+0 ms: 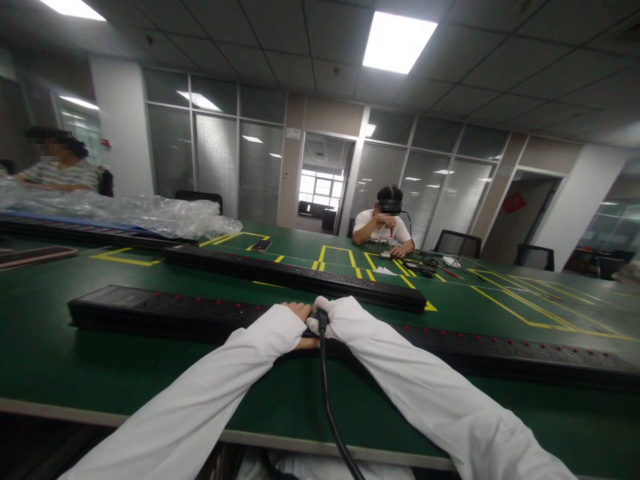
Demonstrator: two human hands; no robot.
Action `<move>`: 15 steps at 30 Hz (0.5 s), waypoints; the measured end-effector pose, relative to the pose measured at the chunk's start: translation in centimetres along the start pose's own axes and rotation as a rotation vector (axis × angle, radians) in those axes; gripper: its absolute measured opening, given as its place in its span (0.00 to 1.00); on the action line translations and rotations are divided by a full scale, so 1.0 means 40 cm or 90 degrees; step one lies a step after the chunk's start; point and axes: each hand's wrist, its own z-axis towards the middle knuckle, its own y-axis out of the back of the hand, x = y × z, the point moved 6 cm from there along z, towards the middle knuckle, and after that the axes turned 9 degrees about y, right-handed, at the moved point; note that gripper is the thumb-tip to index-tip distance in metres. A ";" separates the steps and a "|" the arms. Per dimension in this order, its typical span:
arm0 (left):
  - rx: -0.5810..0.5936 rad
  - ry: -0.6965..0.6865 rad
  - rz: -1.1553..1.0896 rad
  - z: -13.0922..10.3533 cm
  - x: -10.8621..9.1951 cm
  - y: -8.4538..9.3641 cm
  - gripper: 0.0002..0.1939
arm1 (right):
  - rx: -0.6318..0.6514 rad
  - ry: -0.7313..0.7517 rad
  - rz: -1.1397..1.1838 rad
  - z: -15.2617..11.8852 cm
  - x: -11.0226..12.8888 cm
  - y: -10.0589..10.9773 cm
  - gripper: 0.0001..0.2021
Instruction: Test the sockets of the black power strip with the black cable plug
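A long black power strip (165,313) with red dots along its top lies across the green table. Near its middle, my left hand (301,320) is wrapped round the strip, its fingers on top and part of it below. My right hand (323,319), in a whitish glove, is closed on a black plug (323,320) at the strip, touching my left hand. From the plug a black cable (327,400) hangs over the table's front edge. Whether the plug is seated in a socket cannot be made out.
A second black strip (300,277) lies behind the first. Clear plastic wrap (150,210) covers items at the back left. A phone (261,246) lies on the green table (200,393). Two people sit farther off, one by tools and wires (425,267).
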 end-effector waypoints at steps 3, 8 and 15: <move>-0.010 -0.013 -0.010 -0.010 -0.004 0.014 0.31 | 0.012 -0.007 0.007 0.002 -0.004 -0.002 0.16; 0.000 -0.009 -0.011 -0.014 -0.007 0.022 0.32 | 0.031 -0.027 0.023 0.004 -0.012 -0.008 0.16; -0.003 -0.018 -0.012 -0.010 -0.007 0.018 0.32 | 0.044 -0.037 0.016 -0.003 0.006 0.014 0.17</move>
